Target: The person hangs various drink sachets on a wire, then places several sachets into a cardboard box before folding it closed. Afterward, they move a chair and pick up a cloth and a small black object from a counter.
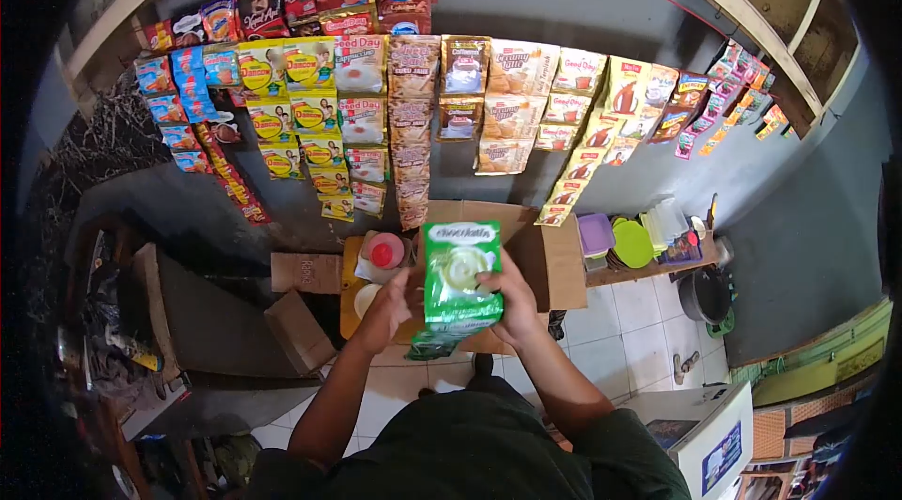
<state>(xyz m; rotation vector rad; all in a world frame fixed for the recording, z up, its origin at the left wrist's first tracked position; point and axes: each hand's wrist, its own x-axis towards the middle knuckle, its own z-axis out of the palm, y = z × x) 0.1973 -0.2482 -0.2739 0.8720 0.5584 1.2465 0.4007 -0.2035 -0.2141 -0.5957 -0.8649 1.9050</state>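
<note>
In the head view, a green strip of chocolatos drink sachets is held up in front of me, its lower sachets folded beneath the top one. My right hand grips its right edge, with the thumb across the front. My left hand is open just left of the strip, fingers stretched out, palm facing it. Behind the sachets stands an open cardboard box, partly hidden by them and my right hand.
Rows of hanging sachets cover the wall ahead. A red-lidded container is left of the box. Right stands a shelf with a green plate and a purple tub. An open carton lies at left; a white cabinet is lower right.
</note>
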